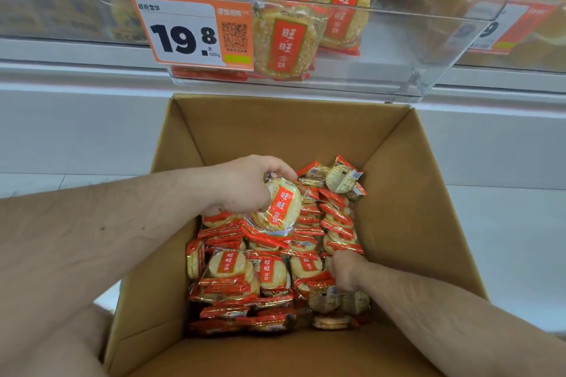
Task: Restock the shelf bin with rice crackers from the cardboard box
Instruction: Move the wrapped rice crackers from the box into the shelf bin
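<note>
Open cardboard box [407, 199] sits on the floor below the shelf, bottom covered with wrapped rice crackers [266, 278]. Clear shelf bin [398, 49] above it holds more of the same packs behind an orange price tag [190, 30]. Left hand [242, 185] grips one cracker pack [280, 205], raised over the pile. Right hand [346, 272] is buried among packs; fingers hidden, grip cannot be told.

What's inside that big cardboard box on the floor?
The cardboard box holds a heap of red-and-gold rice cracker packets. The left hand grips one packet; the right hand digs into the heap. The box bottom and lower packets are covered.
</note>
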A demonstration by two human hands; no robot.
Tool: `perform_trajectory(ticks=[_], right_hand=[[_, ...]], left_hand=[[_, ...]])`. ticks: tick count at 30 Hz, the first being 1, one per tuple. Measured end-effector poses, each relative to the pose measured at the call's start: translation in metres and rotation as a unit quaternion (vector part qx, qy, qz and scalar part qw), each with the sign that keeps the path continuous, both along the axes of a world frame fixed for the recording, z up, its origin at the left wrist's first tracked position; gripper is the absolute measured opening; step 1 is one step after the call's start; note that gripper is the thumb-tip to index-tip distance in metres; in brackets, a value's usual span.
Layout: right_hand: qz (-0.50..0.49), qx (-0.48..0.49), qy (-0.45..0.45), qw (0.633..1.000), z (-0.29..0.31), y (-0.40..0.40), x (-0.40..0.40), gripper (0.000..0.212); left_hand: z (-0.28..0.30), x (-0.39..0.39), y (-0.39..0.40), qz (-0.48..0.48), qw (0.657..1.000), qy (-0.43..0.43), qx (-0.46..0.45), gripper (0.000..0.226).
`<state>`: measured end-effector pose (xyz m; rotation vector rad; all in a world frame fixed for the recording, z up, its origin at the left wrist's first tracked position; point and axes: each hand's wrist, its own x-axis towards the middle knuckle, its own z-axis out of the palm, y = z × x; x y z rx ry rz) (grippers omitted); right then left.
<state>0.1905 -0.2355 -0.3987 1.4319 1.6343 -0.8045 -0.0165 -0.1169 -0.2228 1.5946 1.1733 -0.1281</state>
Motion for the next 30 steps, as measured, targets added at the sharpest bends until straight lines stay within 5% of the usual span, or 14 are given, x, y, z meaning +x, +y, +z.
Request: perform_trajectory(ticks=[4,6,10,15,20,24,30], right_hand=[[-0.081,0.029,0.03,0.996,0.03,0.021,0.009,0.012],[-0.122,0.074,0.051,0.988,0.063,0.039,0.012,0.021],[-0.227,0.214,0.154,0.938,0.136,0.052,0.022,0.017],[-0.266,0.505,0.274,0.774,0.204,0.024,0.019,0.032],[-0.23,0.644,0.366,0.631,0.225,0.006,-0.001,0.038],[-0.086,0.664,0.391,0.631,0.225,0.002,-0.013,0.011],[-0.034,0.649,0.419,0.634,0.224,0.01,-0.013,0.013]], left_hand=[[0.003,-0.003,0.003,0.001,1.0,-0.016,0.001,0.07],[0.009,-0.005,0.004,0.0,1.0,-0.027,0.011,0.068],[0.025,-0.011,0.009,0.007,0.998,-0.039,0.04,0.068],[0.038,-0.02,0.013,0.062,0.994,-0.067,0.058,0.067],[0.049,-0.018,0.005,0.119,0.985,-0.117,0.054,0.061],[0.062,-0.012,-0.004,0.139,0.973,-0.181,0.022,0.062],[0.073,-0.007,-0.016,0.167,0.945,-0.28,-0.037,0.044]])
